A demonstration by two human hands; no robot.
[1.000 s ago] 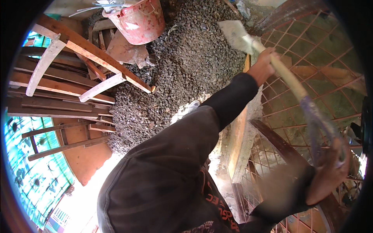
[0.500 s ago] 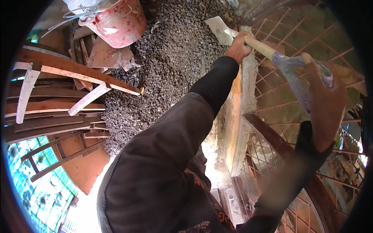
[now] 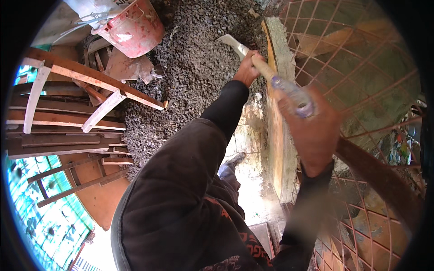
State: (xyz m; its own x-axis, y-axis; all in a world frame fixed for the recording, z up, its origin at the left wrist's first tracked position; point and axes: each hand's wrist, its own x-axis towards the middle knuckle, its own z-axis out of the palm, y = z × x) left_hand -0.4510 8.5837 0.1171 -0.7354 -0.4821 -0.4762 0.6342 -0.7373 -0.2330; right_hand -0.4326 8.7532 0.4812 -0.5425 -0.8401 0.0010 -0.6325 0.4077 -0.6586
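A shovel point(image 3: 266, 68) with a wooden shaft and a worn purple-grey grip crosses the view at a slant. My left hand point(image 3: 247, 67) is wrapped round its shaft close to the metal socket. At the grip end, my right hand point(image 3: 312, 122) is closed round the handle, slightly smeared by motion. The pale metal blade point(image 3: 231, 41) appears nearly edge-on, over the heap of grey gravel point(image 3: 194, 58). Whether the blade touches the stones I cannot tell.
A stained red bucket point(image 3: 135, 31) with a white sack stands at the far left. A wooden trestle point(image 3: 97, 81) and stacked planks point(image 3: 58, 140) lie left. On the right are a timber-edged concrete ledge point(image 3: 281, 113) and a rusty bar grid point(image 3: 334, 58).
Both hands and the shovel have moved left, away from the bar grid. The blade has turned from showing its flat face to nearly edge-on. A foot has come into view below.
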